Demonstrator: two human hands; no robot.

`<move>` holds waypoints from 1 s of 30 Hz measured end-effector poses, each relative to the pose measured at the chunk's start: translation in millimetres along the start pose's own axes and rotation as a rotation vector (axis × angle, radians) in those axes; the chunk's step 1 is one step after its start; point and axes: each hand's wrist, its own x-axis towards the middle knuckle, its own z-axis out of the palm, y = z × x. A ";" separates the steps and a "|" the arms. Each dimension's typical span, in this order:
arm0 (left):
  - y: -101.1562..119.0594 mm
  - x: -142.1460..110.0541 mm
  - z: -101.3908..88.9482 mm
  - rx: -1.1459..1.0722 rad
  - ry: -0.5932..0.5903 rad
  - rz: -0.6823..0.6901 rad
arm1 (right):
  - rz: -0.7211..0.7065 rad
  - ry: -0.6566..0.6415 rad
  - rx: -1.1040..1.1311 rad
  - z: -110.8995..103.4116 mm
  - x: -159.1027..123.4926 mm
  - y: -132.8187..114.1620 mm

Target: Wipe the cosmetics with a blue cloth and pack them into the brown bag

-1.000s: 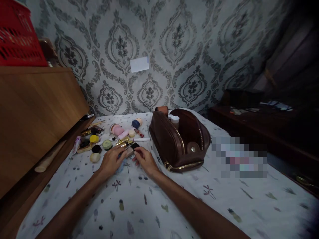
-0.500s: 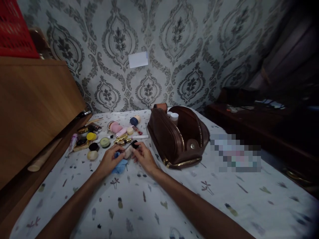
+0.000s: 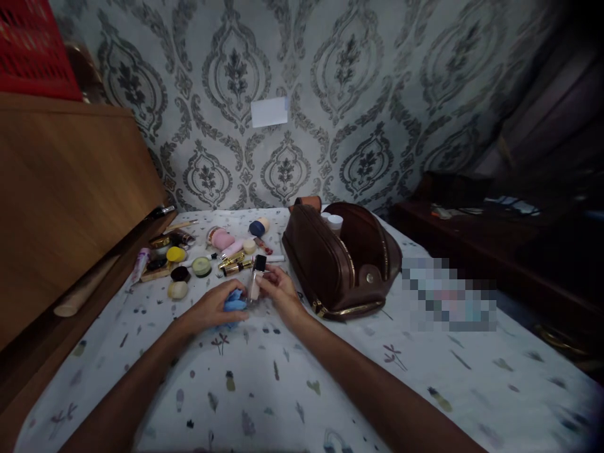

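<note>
Landmark: the brown bag (image 3: 314, 258), which stands open on the patterned sheet (image 3: 264, 390); white-lidded containers (image 3: 335, 224) show inside its opening.

Clear bottle (image 3: 255, 288): black cap uppermost, beige contents, slight tilt; located left of the bag, just beside its near-left part, apart from it. Right hand (image 3: 282, 290): positioned between the bottle and the bag; grip narrow, thumb and fingers closed on the bottle from its right side.

Left hand (image 3: 218, 306): further left of the bag, on the other side of the bottle; grip partly closed around the crumpled blue cloth (image 3: 234, 302), which shows between thumb and fingers; whether the fingertips also touch the bottle, cannot tell.

Also left of the bag: a slim white tube (image 3: 274, 258), close to its side; gold tubes (image 3: 237, 268), beyond the hands; a pink sponge (image 3: 221, 238) and a navy-and-beige item (image 3: 259, 227), further back. Well left of the bag: a green-topped jar (image 3: 202, 267), a yellow-lidded jar (image 3: 176, 254), a dark round item (image 3: 180, 274) and a cream-coloured round item (image 3: 178, 289), grouped loosely.

Right of the bag: a pixelated patch (image 3: 450, 294); contents unreadable.
</note>
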 end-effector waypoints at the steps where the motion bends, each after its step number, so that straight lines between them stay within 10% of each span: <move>1: -0.7 -1.0 -3.9 0.036 -0.064 0.015 | 0.010 0.006 0.022 0.2 0.5 -1.3; 5: -2.9 -2.7 -12.0 0.061 -0.077 -0.005 | 0.023 0.000 0.046 0.6 -0.2 -4.8; 13: -1.2 1.5 6.0 -0.100 0.580 0.025 | -0.118 -0.147 -0.354 5.8 -10.3 1.0; 19: 4.7 -0.2 26.7 -0.005 0.421 0.077 | -0.222 -0.255 -0.530 10.5 -18.3 1.3; 30: -12.5 4.5 12.9 -0.460 0.662 -0.119 | -0.075 -0.392 -0.406 13.9 -30.7 -9.8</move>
